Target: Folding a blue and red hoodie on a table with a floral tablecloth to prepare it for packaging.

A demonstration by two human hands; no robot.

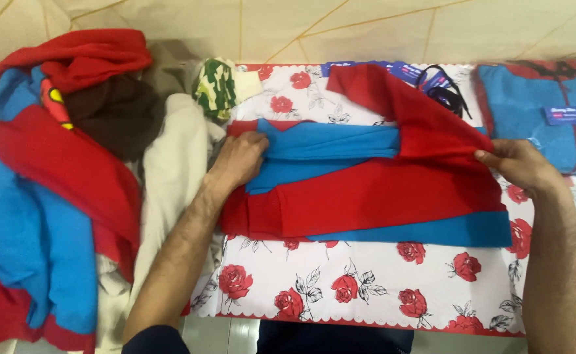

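Rose-printed cloth (379,282) lies under our red-and-blue garment (366,190); our left hand (238,160) grips its blue fold, our right hand (520,164) pinches its red edge.

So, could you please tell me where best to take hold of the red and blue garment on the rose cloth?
Probably at its two short ends, coming in from the sides. The red and blue garment lies folded in a long flat band across the rose-print cloth. The left hand already presses the left end and the right hand pinches the red edge at the right, so both ends stay controlled.
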